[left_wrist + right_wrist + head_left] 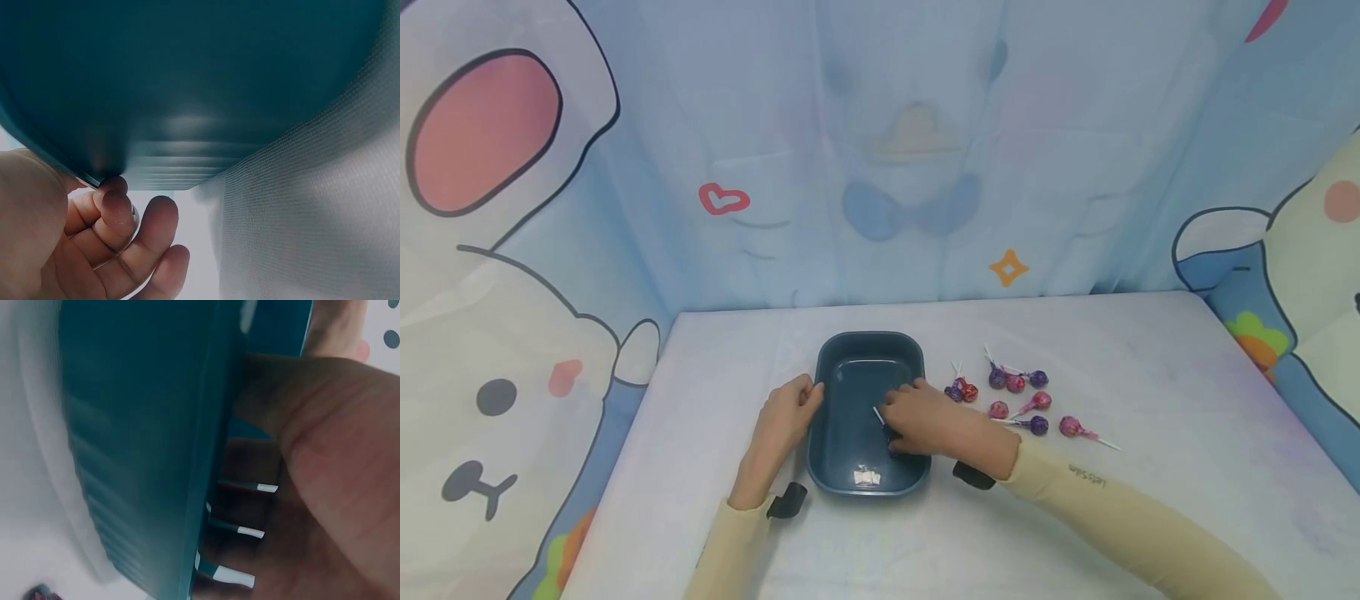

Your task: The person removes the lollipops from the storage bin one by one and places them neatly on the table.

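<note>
A dark teal rectangular tray lies on the white table. My left hand pinches its left rim; the left wrist view shows the fingers curled at the rim beside the tray's outer wall. Reaching over the right rim, my right hand is down inside the tray. It holds a purple-wrapped lollipop low over the tray floor, the white stick pointing up and left. In the right wrist view the tray wall hides the fingertips and the candy.
Several wrapped lollipops, among them a pink one, a purple one and a red one, lie scattered on the table right of the tray. A blue cartoon curtain hangs behind the table.
</note>
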Available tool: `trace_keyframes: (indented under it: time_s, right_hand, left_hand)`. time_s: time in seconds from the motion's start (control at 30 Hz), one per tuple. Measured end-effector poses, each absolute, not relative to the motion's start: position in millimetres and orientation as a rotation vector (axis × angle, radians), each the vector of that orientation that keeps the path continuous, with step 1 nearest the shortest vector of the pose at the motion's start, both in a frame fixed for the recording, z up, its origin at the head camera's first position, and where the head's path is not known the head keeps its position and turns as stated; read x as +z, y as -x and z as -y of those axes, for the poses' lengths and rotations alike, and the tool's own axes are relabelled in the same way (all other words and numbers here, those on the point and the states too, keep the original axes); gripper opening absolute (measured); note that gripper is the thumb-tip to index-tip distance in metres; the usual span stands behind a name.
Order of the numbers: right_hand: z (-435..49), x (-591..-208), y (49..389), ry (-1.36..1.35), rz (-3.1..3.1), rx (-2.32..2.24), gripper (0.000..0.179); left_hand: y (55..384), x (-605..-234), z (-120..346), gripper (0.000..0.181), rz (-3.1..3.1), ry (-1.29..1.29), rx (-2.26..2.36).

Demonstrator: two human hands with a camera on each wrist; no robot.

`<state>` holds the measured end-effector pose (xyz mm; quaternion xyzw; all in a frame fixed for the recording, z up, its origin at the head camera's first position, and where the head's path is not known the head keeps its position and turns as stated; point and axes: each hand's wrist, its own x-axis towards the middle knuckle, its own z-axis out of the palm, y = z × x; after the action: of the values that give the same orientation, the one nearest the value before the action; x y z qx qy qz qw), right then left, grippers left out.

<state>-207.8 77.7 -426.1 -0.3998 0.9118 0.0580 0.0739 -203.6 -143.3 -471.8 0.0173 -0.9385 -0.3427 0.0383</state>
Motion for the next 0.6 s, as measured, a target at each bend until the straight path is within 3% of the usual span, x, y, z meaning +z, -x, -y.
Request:
trace_keyframes:
  time_s: [0.23, 0.6]
  right_hand:
    - [-72.3, -432.4, 203.6, 1.158, -2.734, 0.176, 0.034]
    - [-69.7, -434.3, 199.9, 1.155, -2.735, 0.216, 0.035]
  left_hand:
    - [203.7, -472.0, 143.6, 0.033, 2.867, -0.043, -1.061]
    - [203.0, -470.7, 143.2, 0.033, 2.874, -0.056, -1.072]
